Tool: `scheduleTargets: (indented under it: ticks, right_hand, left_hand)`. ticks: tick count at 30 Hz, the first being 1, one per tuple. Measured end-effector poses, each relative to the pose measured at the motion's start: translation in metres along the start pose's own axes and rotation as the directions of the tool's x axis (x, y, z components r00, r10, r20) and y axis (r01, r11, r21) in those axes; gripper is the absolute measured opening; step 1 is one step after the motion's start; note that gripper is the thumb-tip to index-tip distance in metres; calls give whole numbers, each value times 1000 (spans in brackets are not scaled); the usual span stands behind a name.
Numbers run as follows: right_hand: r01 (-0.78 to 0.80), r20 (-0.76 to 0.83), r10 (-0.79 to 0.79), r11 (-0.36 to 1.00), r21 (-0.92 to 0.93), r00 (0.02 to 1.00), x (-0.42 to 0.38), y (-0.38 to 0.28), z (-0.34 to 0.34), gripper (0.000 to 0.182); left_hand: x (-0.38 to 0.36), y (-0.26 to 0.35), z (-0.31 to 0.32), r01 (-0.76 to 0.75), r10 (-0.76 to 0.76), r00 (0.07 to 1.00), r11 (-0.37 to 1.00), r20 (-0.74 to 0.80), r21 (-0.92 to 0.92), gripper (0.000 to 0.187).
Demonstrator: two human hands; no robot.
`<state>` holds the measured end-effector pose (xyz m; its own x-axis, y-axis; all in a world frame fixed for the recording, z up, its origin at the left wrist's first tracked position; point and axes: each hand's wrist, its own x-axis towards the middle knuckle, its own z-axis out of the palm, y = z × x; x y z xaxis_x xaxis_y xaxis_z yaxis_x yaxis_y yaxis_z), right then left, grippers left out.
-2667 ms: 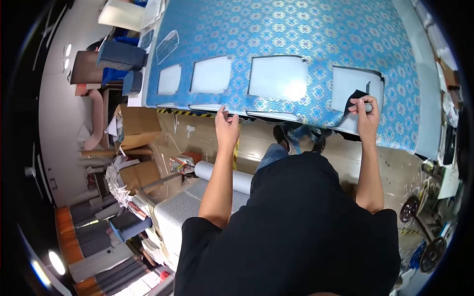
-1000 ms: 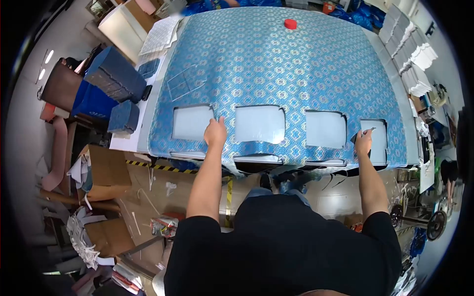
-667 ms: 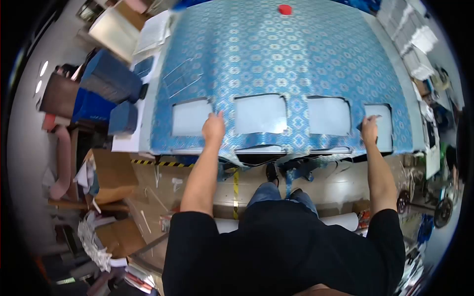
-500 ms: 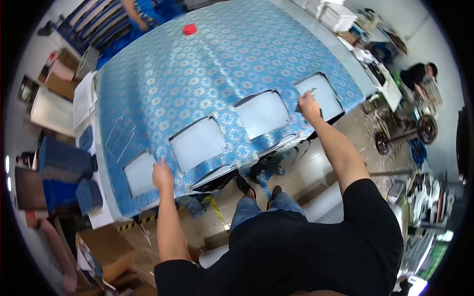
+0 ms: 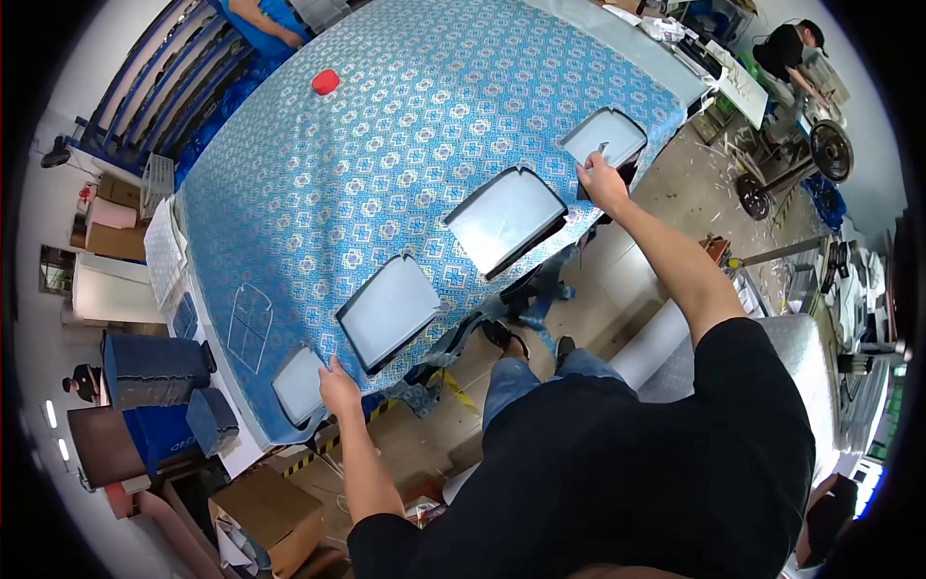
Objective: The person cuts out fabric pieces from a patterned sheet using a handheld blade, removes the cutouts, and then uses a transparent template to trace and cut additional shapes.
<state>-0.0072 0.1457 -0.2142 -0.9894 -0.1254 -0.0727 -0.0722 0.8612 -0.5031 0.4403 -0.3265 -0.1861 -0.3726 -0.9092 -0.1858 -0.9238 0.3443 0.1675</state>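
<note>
A large blue patterned fabric [image 5: 405, 145] covers a long table, with several rectangular holes cut along its near edge that show the pale tabletop. My left hand [image 5: 338, 388] grips the fabric's near edge between the two leftmost holes. My right hand [image 5: 603, 179] holds a small metal cutting tool [image 5: 600, 150] at the rim of the rightmost hole [image 5: 603, 135]. Cut strips of the cloth [image 5: 434, 352] hang off the table edge toward my feet.
A red lid [image 5: 326, 82] lies on the far part of the fabric. A person in blue [image 5: 260, 17] stands at the far side and another person [image 5: 786, 43] works at the right. Cardboard boxes [image 5: 265, 511], blue stacks [image 5: 154, 372] and a wheeled cart [image 5: 830, 150] surround the table.
The view has swung left and tilted. My left hand slid from between the middle holes to the fabric edge by the leftmost holes. My right hand stays with the tool at the rightmost hole.
</note>
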Motion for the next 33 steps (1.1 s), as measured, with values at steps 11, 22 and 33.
scheduleTargets:
  ticks: [11, 22, 33]
  right_hand:
    - [87, -99, -79, 993, 77, 992, 12, 19, 16, 33]
    - [98, -130, -81, 987, 130, 988, 7, 37, 50, 26]
    - [252, -299, -151, 907, 338, 942, 51, 29, 0, 18]
  left_hand:
    - [9, -6, 20, 3, -3, 1000, 996, -5, -85, 52]
    - [17, -16, 59, 132, -130, 991, 982, 19, -135, 63]
    - [18, 59, -121, -413, 10, 847, 640, -531, -647, 43]
